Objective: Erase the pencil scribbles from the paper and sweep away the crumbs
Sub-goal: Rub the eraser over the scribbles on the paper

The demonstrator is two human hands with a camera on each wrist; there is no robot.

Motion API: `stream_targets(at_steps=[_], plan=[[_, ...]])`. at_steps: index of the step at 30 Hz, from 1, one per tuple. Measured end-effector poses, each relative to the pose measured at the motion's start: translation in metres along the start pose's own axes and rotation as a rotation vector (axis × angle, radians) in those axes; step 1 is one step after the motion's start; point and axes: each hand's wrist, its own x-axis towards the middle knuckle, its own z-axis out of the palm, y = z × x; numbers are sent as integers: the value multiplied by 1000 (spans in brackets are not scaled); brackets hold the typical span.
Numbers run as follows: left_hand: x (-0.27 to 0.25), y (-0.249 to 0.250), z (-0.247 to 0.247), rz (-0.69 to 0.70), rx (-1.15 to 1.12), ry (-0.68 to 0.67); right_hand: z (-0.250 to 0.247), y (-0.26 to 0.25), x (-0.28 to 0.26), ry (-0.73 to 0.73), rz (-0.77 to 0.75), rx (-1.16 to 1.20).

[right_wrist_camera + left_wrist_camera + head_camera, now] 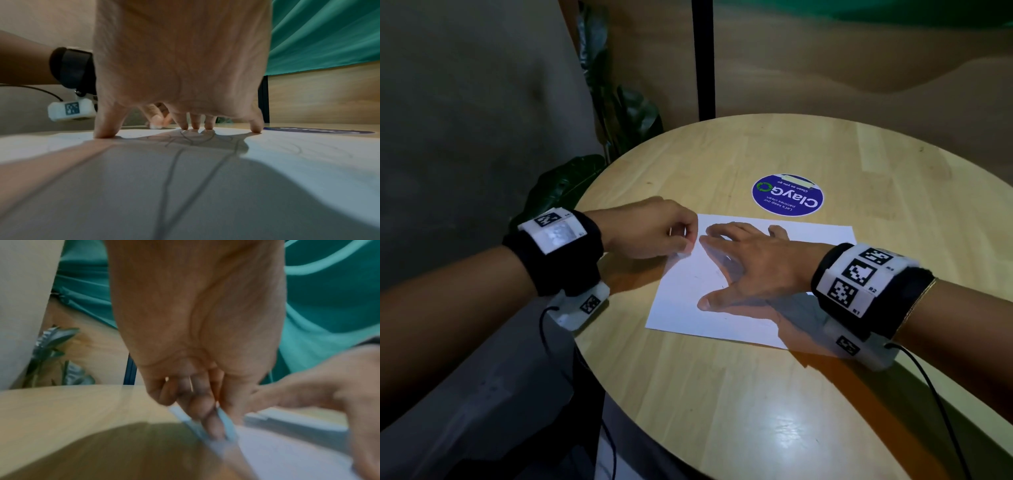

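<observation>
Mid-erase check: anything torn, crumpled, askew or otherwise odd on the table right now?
Nothing stands out. The paper lies flat on the table, untorn, right hand spread on it. The left hand pinches a small white eraser at its left edge. Pencil lines remain.

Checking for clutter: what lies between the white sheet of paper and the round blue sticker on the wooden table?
Only bare wood of the table separates the white paper from the blue sticker, seen in the head view.
</observation>
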Motion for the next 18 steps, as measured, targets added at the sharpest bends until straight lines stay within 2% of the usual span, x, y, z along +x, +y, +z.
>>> stream_targets(at_steps=[2, 3, 7, 8, 11, 12, 15, 16, 18], plan=[[-3, 5, -1, 17, -87, -143, 1, 0, 2, 1, 6, 6], [-3, 5, -3, 11, -109, -171, 0, 0, 2, -6, 10, 8], [3, -1, -5, -8, -1, 28, -1, -1, 0, -25, 9, 14], [3, -1, -3, -3, -19, 15, -1, -1, 0, -23, 7, 14], [-3, 7, -1, 14, -132, -184, 0, 0, 2, -18, 6, 17], [-3, 7, -3, 11, -123, -193, 0, 0, 2, -21, 8, 14], [1, 3, -6, -10, 20, -2, -1, -2, 0, -23, 5, 2], [1, 3, -4, -16, 22, 18, -1, -2, 0, -15, 1, 1], [0, 7, 1, 7, -54, -75, -1, -3, -2, 16, -5, 15]])
